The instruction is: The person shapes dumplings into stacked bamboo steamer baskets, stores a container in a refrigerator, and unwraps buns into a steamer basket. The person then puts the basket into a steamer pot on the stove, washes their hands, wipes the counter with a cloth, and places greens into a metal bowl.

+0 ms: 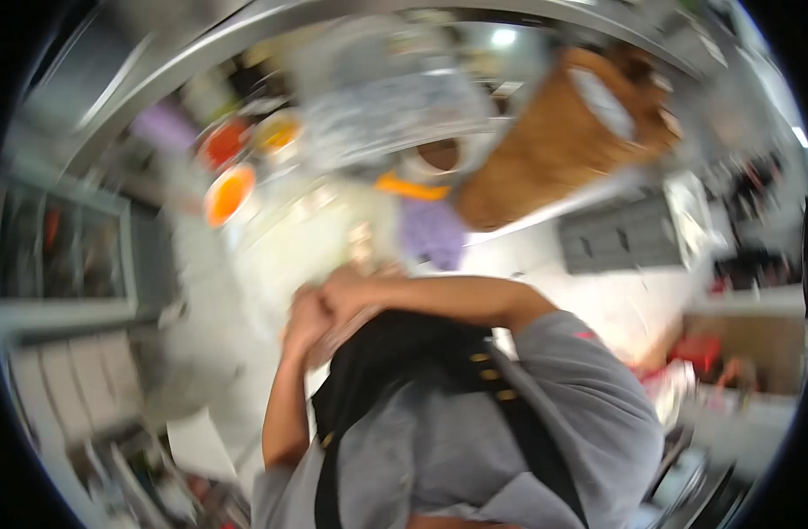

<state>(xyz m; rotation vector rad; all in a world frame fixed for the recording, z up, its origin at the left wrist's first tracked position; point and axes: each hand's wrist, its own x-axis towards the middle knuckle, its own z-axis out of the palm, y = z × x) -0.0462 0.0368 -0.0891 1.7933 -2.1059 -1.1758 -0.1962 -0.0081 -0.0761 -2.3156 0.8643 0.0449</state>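
My left hand [307,319] and my right hand [351,289] meet in front of my black apron [395,344], at the near edge of a pale work surface [289,242]. Both look curled closed, the right crossing over toward the left. What they hold, if anything, is blurred. A small pale lump [361,242] lies just beyond my right hand, with more pale pieces [314,198] farther back. To the right of these is a crumpled purple cloth [433,235], and an orange strip-like thing [413,185] lies behind it.
Containers with orange [230,196], red [223,145] and yellow-orange contents [280,134] stand at the back left. A container with dark brown contents [439,156] sits behind the orange strip. Clear plastic [391,110] covers something at the back. A large brown sack-like thing [536,145] stretches across the right.
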